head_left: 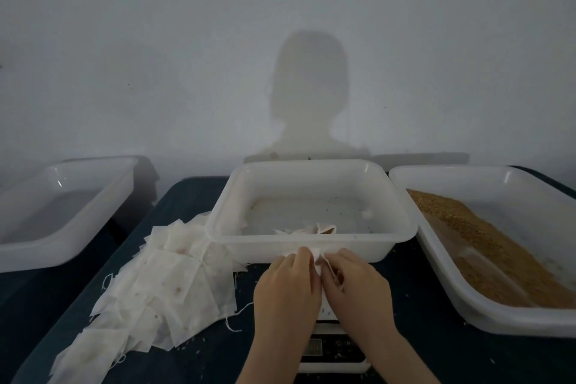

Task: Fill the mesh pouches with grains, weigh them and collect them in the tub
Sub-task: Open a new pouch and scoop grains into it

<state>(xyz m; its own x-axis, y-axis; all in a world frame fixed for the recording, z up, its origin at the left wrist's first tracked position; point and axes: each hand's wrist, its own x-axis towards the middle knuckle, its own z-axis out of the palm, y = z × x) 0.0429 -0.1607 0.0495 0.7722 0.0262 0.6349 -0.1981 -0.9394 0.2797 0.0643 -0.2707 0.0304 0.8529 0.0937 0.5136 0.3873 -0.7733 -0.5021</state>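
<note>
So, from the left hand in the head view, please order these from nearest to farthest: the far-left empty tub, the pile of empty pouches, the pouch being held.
1. The held pouch: pinched at the left hand's fingertips, shared with the right hand.
2. The pile of empty pouches: just to its left on the table.
3. The empty tub: far left, beyond the pile.

I can read no text, label or number from here. The small white digital scale [333,349] at six o'clock, under my wrists, has a dim display window and a row of pale button marks on its dark front panel, but they are too blurred to make out.
</note>
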